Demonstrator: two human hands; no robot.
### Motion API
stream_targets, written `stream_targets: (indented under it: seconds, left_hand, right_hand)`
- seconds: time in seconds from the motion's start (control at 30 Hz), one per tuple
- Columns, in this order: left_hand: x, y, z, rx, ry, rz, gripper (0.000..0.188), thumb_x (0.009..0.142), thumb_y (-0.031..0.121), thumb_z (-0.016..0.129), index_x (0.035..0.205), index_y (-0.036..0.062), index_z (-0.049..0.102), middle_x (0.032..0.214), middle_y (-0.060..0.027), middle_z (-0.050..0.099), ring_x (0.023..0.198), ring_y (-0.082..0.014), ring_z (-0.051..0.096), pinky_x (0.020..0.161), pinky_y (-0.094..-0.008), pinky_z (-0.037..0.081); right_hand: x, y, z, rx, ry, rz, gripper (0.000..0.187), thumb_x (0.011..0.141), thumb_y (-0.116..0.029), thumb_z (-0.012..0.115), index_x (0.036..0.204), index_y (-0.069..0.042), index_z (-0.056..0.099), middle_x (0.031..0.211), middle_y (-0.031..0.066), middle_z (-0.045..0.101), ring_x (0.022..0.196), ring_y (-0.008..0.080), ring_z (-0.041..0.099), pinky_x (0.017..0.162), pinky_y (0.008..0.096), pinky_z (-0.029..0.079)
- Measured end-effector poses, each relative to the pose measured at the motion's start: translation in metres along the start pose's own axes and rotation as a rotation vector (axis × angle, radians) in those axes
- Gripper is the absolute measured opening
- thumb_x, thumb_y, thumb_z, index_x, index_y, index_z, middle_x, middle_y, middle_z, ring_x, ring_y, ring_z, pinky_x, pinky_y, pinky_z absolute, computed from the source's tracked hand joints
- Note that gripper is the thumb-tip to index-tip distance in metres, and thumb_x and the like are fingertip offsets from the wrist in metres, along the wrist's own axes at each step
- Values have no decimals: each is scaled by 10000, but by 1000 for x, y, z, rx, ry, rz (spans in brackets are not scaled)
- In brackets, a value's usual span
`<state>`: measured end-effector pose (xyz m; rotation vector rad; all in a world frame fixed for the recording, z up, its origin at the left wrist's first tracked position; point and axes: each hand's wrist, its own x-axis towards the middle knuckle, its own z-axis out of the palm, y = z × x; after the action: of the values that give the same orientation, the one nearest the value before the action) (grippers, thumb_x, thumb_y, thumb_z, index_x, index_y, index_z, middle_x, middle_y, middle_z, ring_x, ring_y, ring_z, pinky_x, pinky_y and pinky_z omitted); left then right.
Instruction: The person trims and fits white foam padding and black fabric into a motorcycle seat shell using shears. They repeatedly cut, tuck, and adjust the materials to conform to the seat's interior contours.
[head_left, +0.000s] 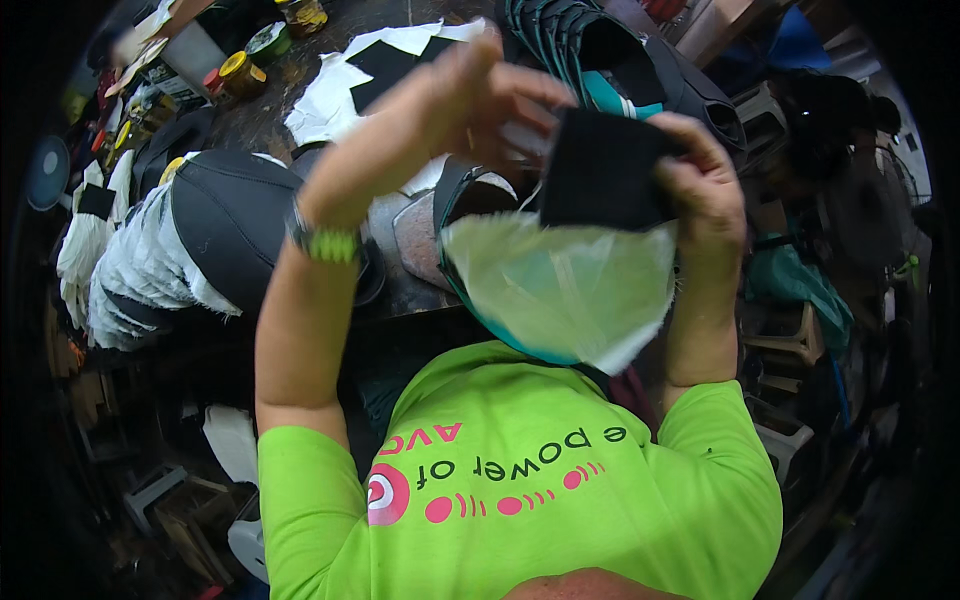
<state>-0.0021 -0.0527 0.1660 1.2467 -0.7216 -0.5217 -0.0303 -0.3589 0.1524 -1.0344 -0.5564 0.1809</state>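
Note:
My right hand (708, 185) pinches the edge of a black square patch (605, 170) between thumb and fingers. A thin, pale whitish sheet (565, 285) hangs below the patch; it looks joined to it, and its edges are uneven. To the left, my left hand (490, 100) is raised with its fingers apart and blurred, holding nothing. A watch with a bright green band (330, 245) is on my left wrist. Behind the sheet, a teal-edged black piece (450, 205) and a worn brownish surface (418, 245) are partly hidden.
White sheets with black patches (385, 75) lie on the dark table (270, 115). Stacked black pieces with frayed white edges (225, 220) stand at left, curved dark pieces with teal edging (565, 40) at the back. Jars (240, 75) stand far left; plastic stools (785, 335) at right.

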Motion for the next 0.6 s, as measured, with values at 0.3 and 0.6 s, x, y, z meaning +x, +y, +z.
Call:
stream_targets:
  seconds: [0.3,0.6]
  left_hand:
    - [-65,-81,92,273,413,-320,415,882,4,787,1263,-18,627,1071,2,692,963,-64,631,852,-245,535]
    - [-64,-90,43,441,518,-272,349,919,84,786,1230,-26,671,984,-3,724,866,-54,647,793,-213,534]
  right_hand:
    - [-50,57,9,-311,60,423,433,848,42,780,1268,18,676,1094,48,727,985,101,680,883,251,556]
    - [-66,75,18,-393,247,482,281,821,-50,843,1059,16,710,911,32,733,769,91,675,741,239,555]
